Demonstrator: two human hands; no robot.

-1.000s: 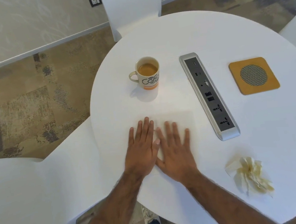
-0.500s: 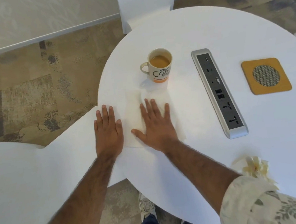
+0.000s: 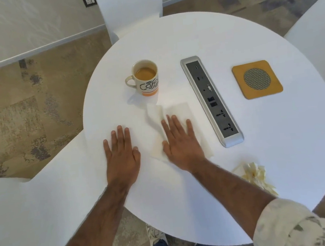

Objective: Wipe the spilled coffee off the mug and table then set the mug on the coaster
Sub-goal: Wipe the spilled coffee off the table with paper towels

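While the mug (image 3: 146,78) stood upright on the round white counter (image 3: 259,143), it held milky coffee nearly to the brim, and its handle pointed left. It was cream with black lettering and an orange band at the base. It was not on the coaster (image 3: 256,79), a tan square with a round grey mesh centre, which lay well apart on the right side of the counter. Just in front of the mug lay a white napkin (image 3: 176,111), mostly flat, with its far-left corner rumpled up near the mug's base. Whether that corner touched the mug could not be told.

The right hand (image 3: 181,142) lay palm down on the napkin, fingers straight and spread, pressing it to the counter and gripping nothing. The left hand (image 3: 120,150) rested flat on the bare counter just left of the napkin, near the counter's edge, fingers straight and close together, also holding nothing.

Between the mug and the coaster ran a long silver socket panel (image 3: 212,101) with a dark face, set at a slant. A crumpled yellowish tissue (image 3: 256,175) sat near the counter's near-right edge, beside the right forearm, whose patterned sleeve (image 3: 298,222) was pushed up. White chairs (image 3: 128,7) stood around the counter on a mottled tan carpet (image 3: 28,116).
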